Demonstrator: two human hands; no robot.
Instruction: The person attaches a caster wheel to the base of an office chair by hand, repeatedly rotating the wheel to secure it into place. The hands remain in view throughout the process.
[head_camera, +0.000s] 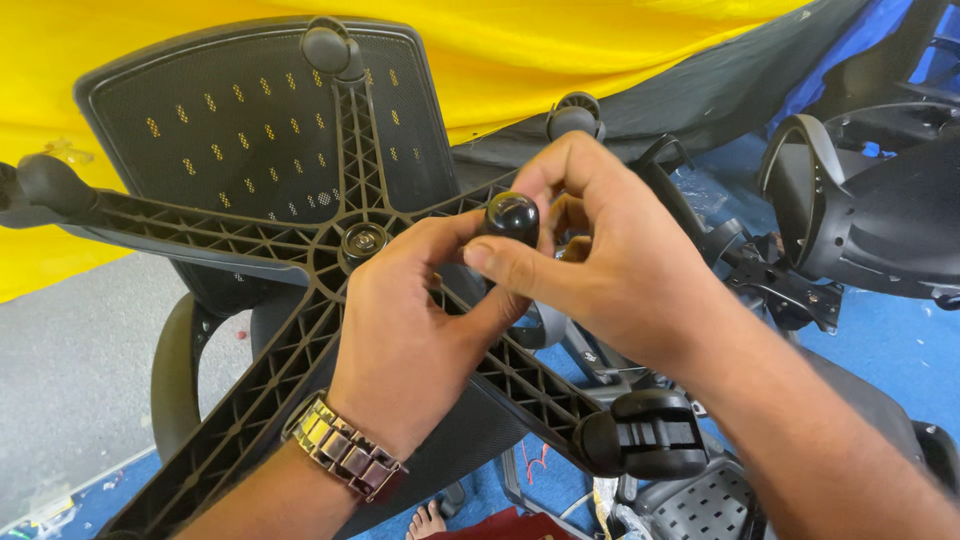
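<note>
A black five-armed chair base (300, 290) lies upside down over a mesh chair back (240, 130), ribs facing me. Casters sit on its arm ends at the top (332, 48), left (45, 182), upper right (575, 115) and lower right (648, 432). My left hand (410, 330), with a metal watch on the wrist, and my right hand (610, 255) meet above the base's right arm. Together their fingers pinch a small black glossy caster wheel (512, 217). The thumb of my right hand presses just below it.
Yellow cloth (560, 50) covers the background. Black chair parts (870, 210) with armrests lie at the right on blue sheeting (890, 340). A grey floor strip (70, 350) is at the left. More chair parts and a bare foot (428, 520) show at the bottom.
</note>
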